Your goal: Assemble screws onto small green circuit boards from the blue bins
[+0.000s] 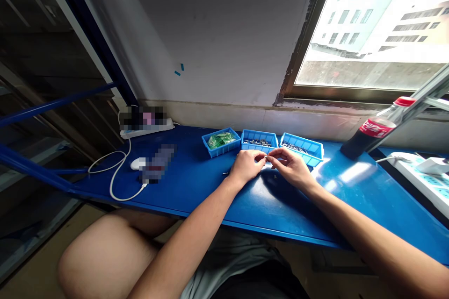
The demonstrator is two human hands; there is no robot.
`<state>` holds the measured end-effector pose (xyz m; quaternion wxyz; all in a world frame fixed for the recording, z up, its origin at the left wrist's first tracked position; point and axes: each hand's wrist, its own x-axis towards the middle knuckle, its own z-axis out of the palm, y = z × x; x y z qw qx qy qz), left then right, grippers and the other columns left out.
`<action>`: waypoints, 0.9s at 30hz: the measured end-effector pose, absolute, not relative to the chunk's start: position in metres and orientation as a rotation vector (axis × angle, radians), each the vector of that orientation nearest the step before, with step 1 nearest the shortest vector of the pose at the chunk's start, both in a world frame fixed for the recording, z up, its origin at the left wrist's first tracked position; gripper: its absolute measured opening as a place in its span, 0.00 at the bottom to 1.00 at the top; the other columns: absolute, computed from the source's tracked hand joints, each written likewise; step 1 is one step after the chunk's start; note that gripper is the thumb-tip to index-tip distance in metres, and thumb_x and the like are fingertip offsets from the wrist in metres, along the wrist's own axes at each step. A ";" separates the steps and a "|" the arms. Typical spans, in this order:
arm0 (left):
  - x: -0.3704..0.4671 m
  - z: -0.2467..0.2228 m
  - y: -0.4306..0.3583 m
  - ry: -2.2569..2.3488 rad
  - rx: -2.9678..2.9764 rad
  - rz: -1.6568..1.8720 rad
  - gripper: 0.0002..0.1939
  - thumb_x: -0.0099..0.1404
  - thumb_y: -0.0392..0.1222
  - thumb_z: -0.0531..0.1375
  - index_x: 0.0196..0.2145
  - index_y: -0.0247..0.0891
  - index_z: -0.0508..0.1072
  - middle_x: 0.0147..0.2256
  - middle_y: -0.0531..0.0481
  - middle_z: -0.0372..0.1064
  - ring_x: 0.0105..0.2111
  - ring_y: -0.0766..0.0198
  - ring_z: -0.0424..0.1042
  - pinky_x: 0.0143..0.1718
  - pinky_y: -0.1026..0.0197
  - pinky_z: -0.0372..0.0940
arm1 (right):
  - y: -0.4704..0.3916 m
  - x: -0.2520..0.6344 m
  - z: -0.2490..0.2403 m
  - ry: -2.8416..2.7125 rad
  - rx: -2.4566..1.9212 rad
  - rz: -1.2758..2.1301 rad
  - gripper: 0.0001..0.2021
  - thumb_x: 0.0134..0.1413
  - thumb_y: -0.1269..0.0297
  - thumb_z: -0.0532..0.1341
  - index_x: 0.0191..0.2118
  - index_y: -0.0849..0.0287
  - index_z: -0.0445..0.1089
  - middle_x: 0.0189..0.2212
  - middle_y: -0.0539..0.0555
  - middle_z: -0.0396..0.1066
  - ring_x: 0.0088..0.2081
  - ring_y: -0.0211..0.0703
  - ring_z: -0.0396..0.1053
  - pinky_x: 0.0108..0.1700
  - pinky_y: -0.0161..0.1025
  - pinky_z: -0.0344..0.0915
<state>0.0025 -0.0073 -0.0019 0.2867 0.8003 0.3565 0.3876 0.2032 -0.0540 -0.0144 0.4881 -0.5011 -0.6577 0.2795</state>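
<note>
My left hand (247, 165) and my right hand (288, 164) meet fingertip to fingertip over the blue table (196, 182). Both are closed in a pinch around a tiny pale piece (266, 157) between them, too small to identify. Just behind the hands stand three blue trays: the left tray (223, 150) holds green items in clear plastic, the middle tray (259, 134) small metal parts, and the right tray (319, 150) thin metal pieces, partly hidden by my right hand. A thin dark object (225, 173) lies beside my left wrist.
A cola bottle (377, 128) leans at the right, near a power strip (430, 180). At the left are a blurred phone-like object (158, 163), a white cable (112, 187), a white case (138, 164) and another power strip (147, 128). The wall and window rise behind.
</note>
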 end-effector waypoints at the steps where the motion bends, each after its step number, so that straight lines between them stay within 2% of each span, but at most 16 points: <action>1: 0.003 -0.002 -0.008 0.961 2.134 1.042 0.09 0.69 0.38 0.67 0.44 0.40 0.87 0.43 0.46 0.86 0.44 0.54 0.85 0.50 0.54 0.79 | -0.054 0.203 -0.015 -1.588 -1.228 0.683 0.17 0.63 0.43 0.69 0.44 0.52 0.76 0.39 0.56 0.80 0.38 0.50 0.79 0.41 0.48 0.79; 6: 0.004 0.000 -0.009 0.948 2.084 1.110 0.10 0.67 0.33 0.68 0.44 0.40 0.87 0.44 0.46 0.86 0.43 0.55 0.85 0.53 0.52 0.79 | -0.053 0.204 -0.017 -1.561 -1.224 0.700 0.20 0.61 0.41 0.71 0.44 0.52 0.77 0.40 0.57 0.82 0.41 0.52 0.81 0.43 0.49 0.80; 10: 0.004 0.000 -0.007 0.910 2.090 1.166 0.11 0.67 0.32 0.68 0.46 0.39 0.87 0.45 0.45 0.86 0.43 0.56 0.85 0.53 0.52 0.79 | -0.054 0.203 -0.015 -1.455 -1.164 0.772 0.23 0.58 0.42 0.74 0.47 0.53 0.75 0.40 0.58 0.83 0.38 0.51 0.81 0.43 0.51 0.81; 14: 0.004 0.000 -0.006 0.863 2.122 1.210 0.11 0.68 0.31 0.68 0.47 0.40 0.86 0.46 0.45 0.85 0.45 0.56 0.84 0.53 0.53 0.78 | -0.057 0.201 -0.010 -1.402 -1.140 0.792 0.24 0.56 0.41 0.75 0.46 0.54 0.75 0.39 0.59 0.84 0.37 0.52 0.82 0.40 0.51 0.82; 22: 0.004 0.008 -0.008 0.847 2.029 1.210 0.10 0.68 0.32 0.68 0.44 0.40 0.86 0.45 0.45 0.84 0.46 0.57 0.83 0.44 0.58 0.79 | -0.057 0.202 -0.001 -1.372 -1.132 0.828 0.25 0.53 0.40 0.76 0.45 0.53 0.76 0.39 0.58 0.84 0.37 0.53 0.82 0.41 0.53 0.83; 27: 0.003 0.009 -0.007 0.867 1.936 1.166 0.08 0.66 0.33 0.69 0.43 0.39 0.86 0.44 0.45 0.83 0.42 0.59 0.82 0.45 0.58 0.78 | -0.057 0.201 0.003 -1.302 -1.153 0.924 0.27 0.49 0.39 0.78 0.45 0.53 0.76 0.40 0.58 0.84 0.38 0.54 0.83 0.42 0.52 0.83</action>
